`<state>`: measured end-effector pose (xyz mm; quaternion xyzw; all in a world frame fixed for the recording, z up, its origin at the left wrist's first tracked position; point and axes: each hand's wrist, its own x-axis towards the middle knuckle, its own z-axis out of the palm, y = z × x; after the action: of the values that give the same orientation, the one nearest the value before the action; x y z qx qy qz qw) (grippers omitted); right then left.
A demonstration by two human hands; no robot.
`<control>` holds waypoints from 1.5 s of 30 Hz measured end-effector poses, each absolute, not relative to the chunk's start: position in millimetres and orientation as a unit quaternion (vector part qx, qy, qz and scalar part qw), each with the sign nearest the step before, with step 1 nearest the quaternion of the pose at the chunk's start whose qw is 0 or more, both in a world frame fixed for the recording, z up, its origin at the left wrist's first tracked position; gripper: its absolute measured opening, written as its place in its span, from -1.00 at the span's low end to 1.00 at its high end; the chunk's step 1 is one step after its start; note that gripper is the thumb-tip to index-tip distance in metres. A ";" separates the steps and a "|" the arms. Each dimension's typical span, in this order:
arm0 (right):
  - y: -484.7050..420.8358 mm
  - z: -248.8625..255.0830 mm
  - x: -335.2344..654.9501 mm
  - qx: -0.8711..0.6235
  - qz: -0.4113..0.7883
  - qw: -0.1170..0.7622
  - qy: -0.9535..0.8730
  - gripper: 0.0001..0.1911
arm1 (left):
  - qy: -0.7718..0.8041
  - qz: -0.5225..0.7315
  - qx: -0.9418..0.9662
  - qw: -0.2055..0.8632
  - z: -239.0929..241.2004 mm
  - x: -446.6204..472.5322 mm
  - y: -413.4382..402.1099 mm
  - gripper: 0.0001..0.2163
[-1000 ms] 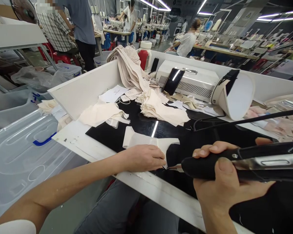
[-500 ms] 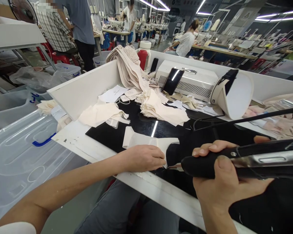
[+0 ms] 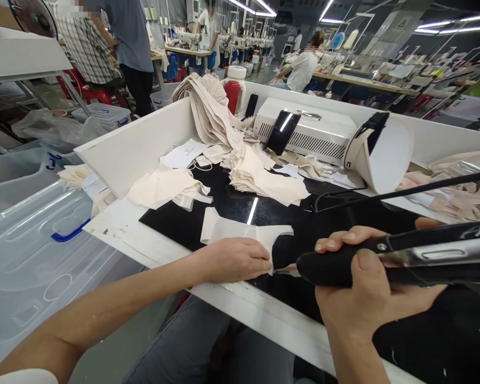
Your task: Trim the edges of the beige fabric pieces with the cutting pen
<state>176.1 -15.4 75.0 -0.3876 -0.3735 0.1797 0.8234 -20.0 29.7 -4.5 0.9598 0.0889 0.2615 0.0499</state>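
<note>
A cream fabric piece [image 3: 234, 228] with a curved cutout lies on the black glassy board [image 3: 304, 234] near the table's front edge. My left hand [image 3: 236, 260] bends over its near right end, fingers together, holding it against the board. What lies under the palm is hidden. My right hand [image 3: 356, 290] is wrapped around the black handle of a corded hot knife [image 3: 336, 266] with a bright metal lever along its body. The narrow metal tip points left, beside the fabric corner by my left fingertips. Whether tip and cloth touch, I cannot tell.
Behind lie a stack of cream cut pieces [image 3: 260, 178] and a loose pile [image 3: 160, 186]. A white vented box [image 3: 304, 130] with a phone [image 3: 282, 130] and a white funnel [image 3: 388, 154] stand near the back wall. A cable [image 3: 404, 194] crosses the right side.
The hot knife's tip has shifted very slightly at the fabric corner. Both hands keep nearly the same place and hold, and the fabric piece lies as before.
</note>
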 end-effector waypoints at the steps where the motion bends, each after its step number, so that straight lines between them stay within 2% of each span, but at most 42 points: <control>1: -15.5 75.0 175.8 -0.389 0.181 0.823 -0.372 -0.20 | 0.089 0.263 0.959 0.053 -4.4 -19.9 29.5 -0.84; 19: -16.0 72.8 175.9 -0.380 0.162 0.815 -0.407 -0.30 | 0.088 0.281 0.954 0.053 -5.4 -19.3 28.5 -0.78; 30: -14.1 67.7 172.1 -0.368 0.173 0.817 -0.408 -0.24 | 0.090 0.284 0.954 0.041 -6.1 -19.4 28.6 -0.75; 34: -14.3 68.0 171.0 -0.373 0.158 0.815 -0.416 -0.30 | 0.097 0.271 0.956 0.049 -5.6 -21.2 28.9 -0.77; 40: -20.5 67.3 169.4 -0.369 0.174 0.817 -0.407 -0.25 | 0.120 0.335 0.930 0.094 -7.2 -26.3 32.3 -0.77; 45: -36.8 67.4 165.3 -0.375 0.208 0.801 -0.418 -0.30 | 0.120 0.290 0.940 0.134 -5.8 -31.5 29.9 -0.84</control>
<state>165.3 -36.8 67.4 -0.3746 -0.4176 0.2076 0.8014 -31.5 29.9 -5.8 0.9400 0.1202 0.2900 0.1338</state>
